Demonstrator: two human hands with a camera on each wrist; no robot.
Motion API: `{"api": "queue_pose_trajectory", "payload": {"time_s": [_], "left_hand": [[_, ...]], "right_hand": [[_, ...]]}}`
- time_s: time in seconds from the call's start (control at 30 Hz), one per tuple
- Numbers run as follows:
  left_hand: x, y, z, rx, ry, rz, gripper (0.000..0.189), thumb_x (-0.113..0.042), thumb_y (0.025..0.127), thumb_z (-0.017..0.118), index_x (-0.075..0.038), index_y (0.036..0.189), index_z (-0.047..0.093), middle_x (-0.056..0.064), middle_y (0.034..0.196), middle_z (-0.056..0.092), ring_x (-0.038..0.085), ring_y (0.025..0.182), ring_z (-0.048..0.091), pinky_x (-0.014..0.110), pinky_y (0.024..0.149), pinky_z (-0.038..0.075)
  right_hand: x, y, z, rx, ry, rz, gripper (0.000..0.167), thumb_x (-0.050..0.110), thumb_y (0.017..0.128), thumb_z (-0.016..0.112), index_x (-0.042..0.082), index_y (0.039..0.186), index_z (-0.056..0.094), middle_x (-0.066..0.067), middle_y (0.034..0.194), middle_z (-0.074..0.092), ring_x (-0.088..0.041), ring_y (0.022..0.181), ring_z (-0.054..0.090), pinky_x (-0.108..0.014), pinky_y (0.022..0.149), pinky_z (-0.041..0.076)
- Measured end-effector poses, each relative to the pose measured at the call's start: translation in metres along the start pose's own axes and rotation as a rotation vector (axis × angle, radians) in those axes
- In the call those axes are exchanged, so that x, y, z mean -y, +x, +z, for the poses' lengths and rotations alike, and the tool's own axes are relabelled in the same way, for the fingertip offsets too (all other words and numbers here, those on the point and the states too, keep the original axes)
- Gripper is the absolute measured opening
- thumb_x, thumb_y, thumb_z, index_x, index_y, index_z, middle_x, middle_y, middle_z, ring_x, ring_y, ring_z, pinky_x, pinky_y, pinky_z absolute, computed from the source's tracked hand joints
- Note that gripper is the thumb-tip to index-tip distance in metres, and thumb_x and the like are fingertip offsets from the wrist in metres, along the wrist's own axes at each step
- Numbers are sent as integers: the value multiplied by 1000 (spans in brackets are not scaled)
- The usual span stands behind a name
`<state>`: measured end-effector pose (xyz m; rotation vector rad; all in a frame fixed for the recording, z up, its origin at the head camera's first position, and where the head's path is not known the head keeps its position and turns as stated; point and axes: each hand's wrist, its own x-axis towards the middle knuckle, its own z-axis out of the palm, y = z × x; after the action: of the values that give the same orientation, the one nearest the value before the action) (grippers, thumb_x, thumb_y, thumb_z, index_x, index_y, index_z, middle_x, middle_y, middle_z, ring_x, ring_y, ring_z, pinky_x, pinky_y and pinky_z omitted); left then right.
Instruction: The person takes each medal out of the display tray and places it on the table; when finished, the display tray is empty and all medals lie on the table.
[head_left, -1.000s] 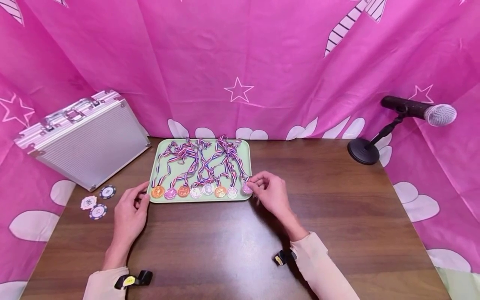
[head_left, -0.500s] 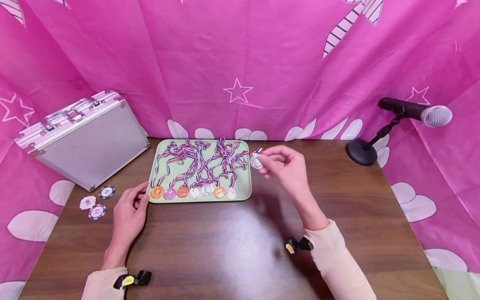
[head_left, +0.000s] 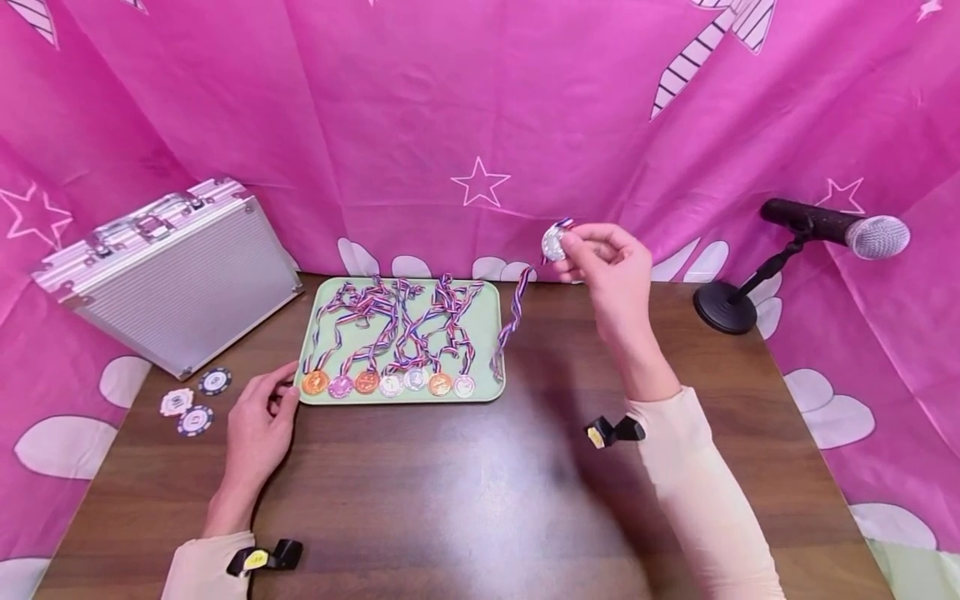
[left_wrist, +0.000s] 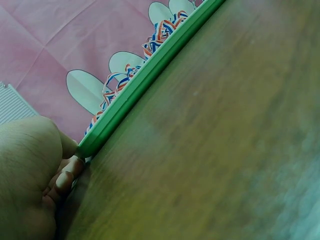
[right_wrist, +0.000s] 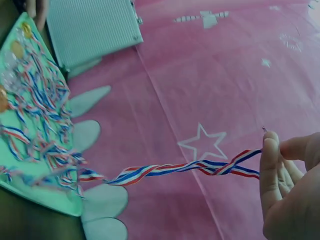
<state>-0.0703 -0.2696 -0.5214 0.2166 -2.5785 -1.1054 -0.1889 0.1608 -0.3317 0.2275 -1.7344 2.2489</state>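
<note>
My right hand (head_left: 618,271) pinches a silver medal (head_left: 553,242) between thumb and fingers, raised above the table to the right of the tray. Its striped red, white and blue ribbon (right_wrist: 165,170) stretches down from the hand, and the lower end lies at the tray's right side. Several more medals (head_left: 366,382) line the front of the pale green tray (head_left: 405,402), their ribbons bunched toward the back. At the tray's front left corner, my left hand (head_left: 258,425) holds the rim with thumb and fingers, which shows close up in the left wrist view.
A silver case (head_left: 187,283) stands at the back left, with poker chips (head_left: 197,421) in front of it. On the right is a microphone (head_left: 832,221) on a black stand (head_left: 725,307). A pink curtain (head_left: 405,125) hangs behind the wooden table (head_left: 420,500).
My right hand has taken the rightmost medal from the tray and lifted it up and to the right, drawing out its ribbon. The left hand has stayed at the tray's corner.
</note>
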Motion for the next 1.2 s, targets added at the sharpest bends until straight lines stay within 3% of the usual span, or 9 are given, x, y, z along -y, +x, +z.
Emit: {"api": "queue_pose_trajectory", "payload": {"time_s": [0.2,0.33,0.47,0.63,0.8,1.03,1.2], "left_hand": [[-2,2,1,-6,-11,14,38,-6,109,65,-2,146,70,18,122,68,6,91,50,15,77,37],[-2,2,1,-11,-12,14,38,-5,108,66,-2,146,71,17,121,68,4,91,50,15,77,37],[-3,1,1,-6,-11,15,37,-4,108,66,-2,145,71,17,121,68,3,91,50,14,77,37],[-3,2,1,-4,-9,18,37,-5,109,66,-2,146,70,18,122,68,5,92,49,14,78,37],[-3,1,0,4,-3,7,38,-7,109,65,-3,147,70,17,123,68,5,93,49,15,78,37],[-1,0,0,-9,-7,6,38,-5,108,66,-2,146,71,18,121,68,3,92,49,14,78,37],[0,0,1,-12,-7,7,37,-5,109,66,-2,145,71,17,121,68,2,92,49,14,78,37]], "right_hand": [[-1,22,-5,-71,6,-107,16,-8,97,77,8,94,77,-4,76,78,-13,61,75,-27,62,63],[-20,20,-13,-124,-24,-98,19,-9,97,77,10,93,76,-3,76,77,-12,61,74,-27,62,63],[-52,-1,-27,-168,-47,-5,16,-11,99,74,4,95,75,-3,76,76,-12,60,72,-26,61,62],[-93,-32,-43,-167,-86,193,6,-13,99,72,-8,103,72,-2,76,75,-11,60,72,-25,63,63],[-122,-58,-59,-168,-126,348,12,-13,100,71,-16,111,68,-2,76,76,-10,60,73,-25,63,63],[-138,-87,-70,-136,-240,458,16,-12,97,73,-18,111,68,-7,78,77,-9,60,73,-23,61,62],[-142,-95,-69,-64,-340,436,16,-11,95,76,-16,108,71,-18,83,79,-10,61,74,-24,60,62]]}}
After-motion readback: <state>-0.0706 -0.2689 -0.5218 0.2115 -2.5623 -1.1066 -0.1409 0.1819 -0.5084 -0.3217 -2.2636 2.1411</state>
